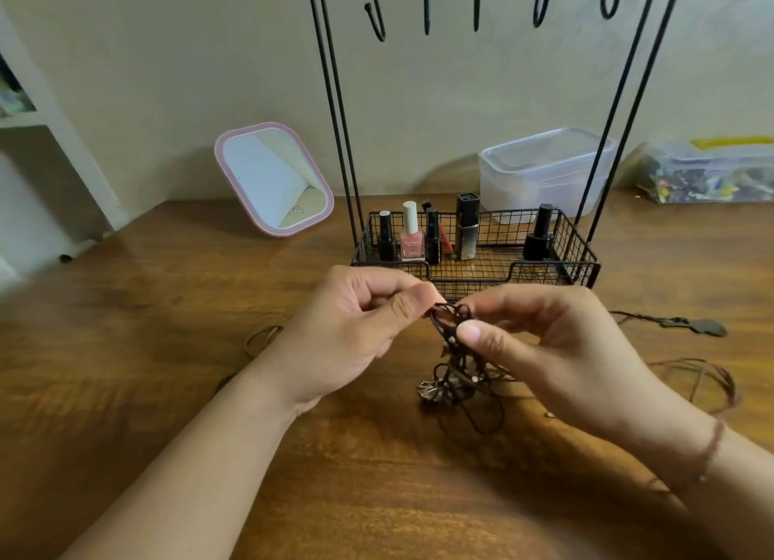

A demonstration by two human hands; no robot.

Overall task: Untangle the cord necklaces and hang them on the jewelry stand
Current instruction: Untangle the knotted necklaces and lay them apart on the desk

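Note:
A tangle of dark brown cord necklaces (450, 364) hangs between my hands just above the wooden table, with a pale metal pendant (431, 391) at its bottom. My left hand (356, 333) pinches the top of the knot from the left. My right hand (540, 341) pinches it from the right, thumb in front. The black wire jewelry stand (475, 262) rises right behind my hands; its hooks (427, 10) at the top hold nothing. Another necklace with a dark pendant (708, 327) lies on the table at the right.
The stand's basket holds several nail polish bottles (412, 237). A pink-framed mirror (274, 180) leans at the back left, a clear plastic box (544, 174) sits behind the stand. Loose cord loops (712, 375) lie right of my wrist, another loop (261, 337) at the left.

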